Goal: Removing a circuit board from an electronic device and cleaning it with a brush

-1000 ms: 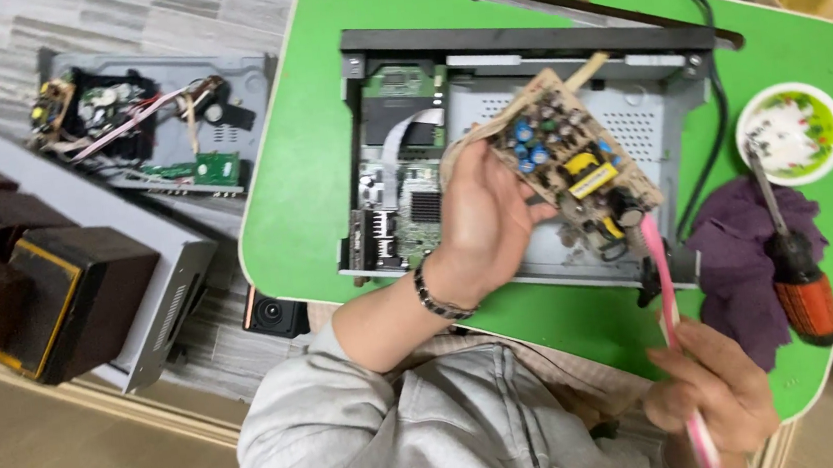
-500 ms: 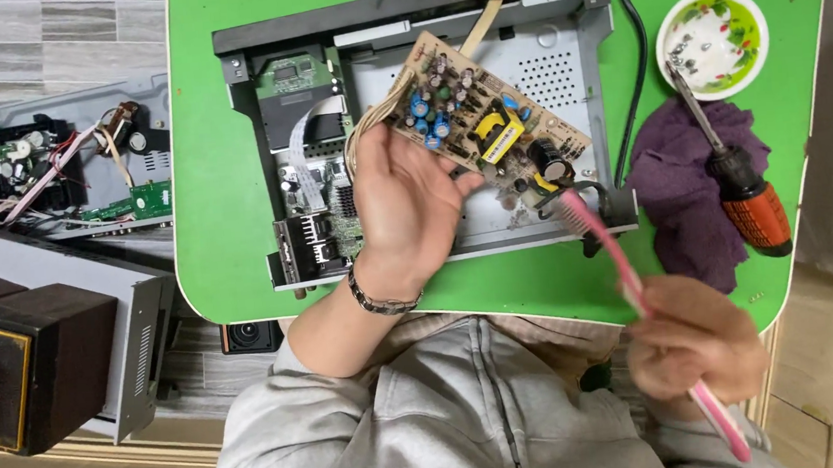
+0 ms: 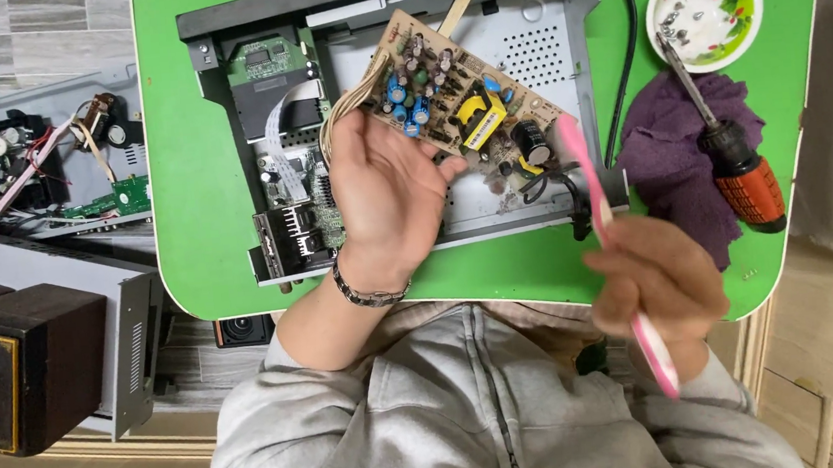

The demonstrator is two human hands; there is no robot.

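Observation:
My left hand [image 3: 388,191] holds a tan circuit board [image 3: 461,110] by its lower left edge, tilted above an open grey device chassis [image 3: 569,25]. The board carries blue capacitors, a yellow transformer and a bundle of pale wires. My right hand [image 3: 662,288] grips a pink toothbrush [image 3: 597,203] by the handle. The brush head reaches up to the board's right end, by a black capacitor. A bracelet sits on my left wrist.
The chassis lies on a green table [image 3: 201,183]. An orange-handled screwdriver [image 3: 737,166] rests on a purple cloth [image 3: 676,156], beside a small dish [image 3: 706,8] of screws. Another opened device [image 3: 39,172] and dark wooden speaker boxes [image 3: 26,363] stand on the left.
My right hand has risen with the toothbrush, bringing its head up to the board's right end. The view has shifted, and the board stays in my left hand.

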